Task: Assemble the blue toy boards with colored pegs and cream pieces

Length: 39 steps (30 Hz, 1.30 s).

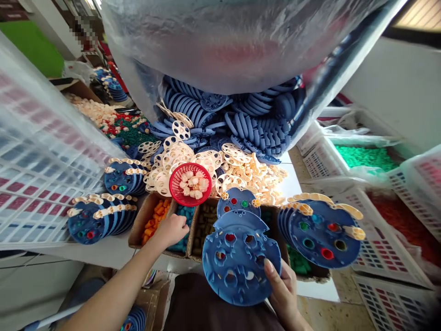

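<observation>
Holding a blue disc point(241, 253) at a tilt by the near edge of the surface point(324, 289), the right grip point(284, 287) is clamped on the disc's rim, thumb on its face. The left grip point(175, 230) is at the teal pieces point(186, 212) in the cardboard box point(132, 239) along that edge, fingers curled; whether they pinch a piece cannot be told. The held disc looks barely begun: some of its holes are see-through, and no cream strips show on it. Stacked discs point(82, 225) near the left edge, and a matching stack point(322, 236) near the right edge, carry coloured inserts and cream strips and seem done. Many plain discs point(258, 128) lie heaped toward the far edge, so much of the work appears left to do
</observation>
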{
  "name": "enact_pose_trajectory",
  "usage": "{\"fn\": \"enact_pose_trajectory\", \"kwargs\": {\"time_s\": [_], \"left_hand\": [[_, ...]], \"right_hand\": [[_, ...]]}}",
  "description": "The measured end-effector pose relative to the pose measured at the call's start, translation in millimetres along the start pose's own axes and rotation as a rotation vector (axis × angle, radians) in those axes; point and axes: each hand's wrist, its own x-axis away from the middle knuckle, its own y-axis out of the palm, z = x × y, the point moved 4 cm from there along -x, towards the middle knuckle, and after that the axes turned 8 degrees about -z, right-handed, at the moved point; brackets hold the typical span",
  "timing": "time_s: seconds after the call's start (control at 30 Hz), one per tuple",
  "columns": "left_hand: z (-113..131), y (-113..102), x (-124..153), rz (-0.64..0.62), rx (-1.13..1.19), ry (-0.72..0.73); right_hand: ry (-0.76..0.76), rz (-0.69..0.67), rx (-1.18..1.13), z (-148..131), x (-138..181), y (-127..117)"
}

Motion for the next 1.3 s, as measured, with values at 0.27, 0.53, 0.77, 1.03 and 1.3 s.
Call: {"fn": "enact_pose_trajectory", "kwargs": {"time_s": [0.27,0.53,0.77,1.03,1.3], "left_hand": [[25.2,-91.2,100.6,0.620,0.608,0.198],[138.3,-97.2,130.8,0.706,0.416,0.722],[156.9,-93.9,113.0,0.779,0.114,0.628],[156.7,-99.6,107.9,0.758,0.013,0.631],[133.0,-103.8,121.8,0.634,0.482,0.776]], "right_hand": [[-0.054,-0.207,-0.062,8.9,-8.2,5.6],[-0.045,-0.240,-0.045,17.1,-6.4,8.2],[-0.076,-0.205,-0.024,13.7,-6.3,8.2],[-0.062,-0.184,-0.018,16.0,-8.3,10.2],[-0.073,-0.194,0.026,13.3,-9.4,5.8]]}}
